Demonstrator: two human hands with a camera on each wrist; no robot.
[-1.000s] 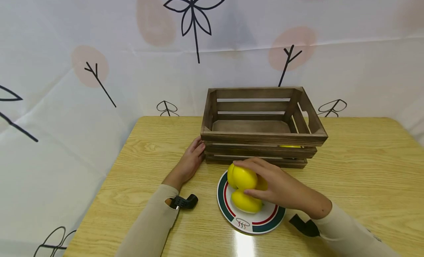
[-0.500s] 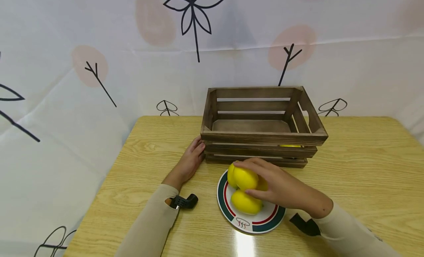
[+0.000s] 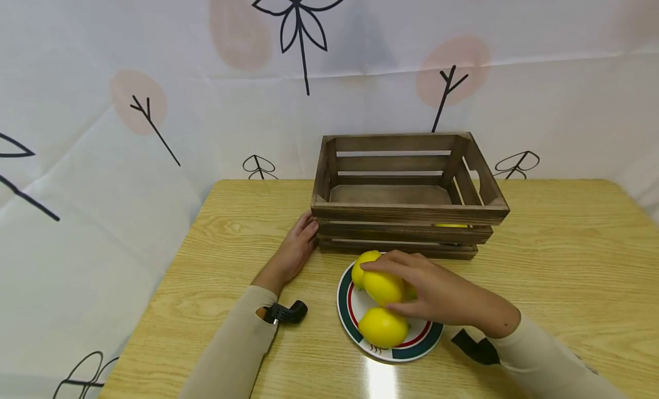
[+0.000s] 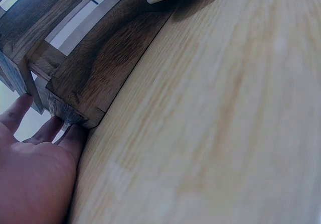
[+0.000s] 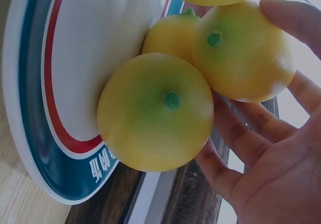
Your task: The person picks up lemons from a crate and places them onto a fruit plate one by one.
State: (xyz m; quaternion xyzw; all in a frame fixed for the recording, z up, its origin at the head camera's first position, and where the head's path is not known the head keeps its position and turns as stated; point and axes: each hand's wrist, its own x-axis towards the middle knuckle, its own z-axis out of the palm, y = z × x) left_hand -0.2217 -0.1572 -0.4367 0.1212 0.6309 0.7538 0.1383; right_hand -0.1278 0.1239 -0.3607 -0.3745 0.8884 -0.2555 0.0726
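Observation:
My right hand (image 3: 432, 287) holds a yellow lemon (image 3: 382, 287) above the plate, thumb on the near side and fingers on the far side. In the right wrist view this lemon (image 5: 241, 53) sits higher than its neighbours, its green tip facing the camera. Another lemon (image 3: 383, 328) lies on the plate's near part, and one (image 3: 362, 267) on the far left; a further lemon (image 3: 410, 291) is mostly hidden by the hand. They share a white plate (image 3: 347, 322) with a green and red rim. My left hand (image 3: 293, 253) touches the left end of a brown wooden crate (image 3: 401, 214), fingertips (image 4: 70, 133) at its corner.
The slatted crate stands just behind the plate, with something yellow (image 3: 451, 225) showing through its front slats. Everything rests on a light wood table (image 3: 561, 273). A patterned white cloth (image 3: 180, 102) hangs behind it.
The held lemon has shifted slightly right and nearer to me, along with my right fingers. The near lemon has rolled towards the plate's front edge. My left hand stays against the crate.

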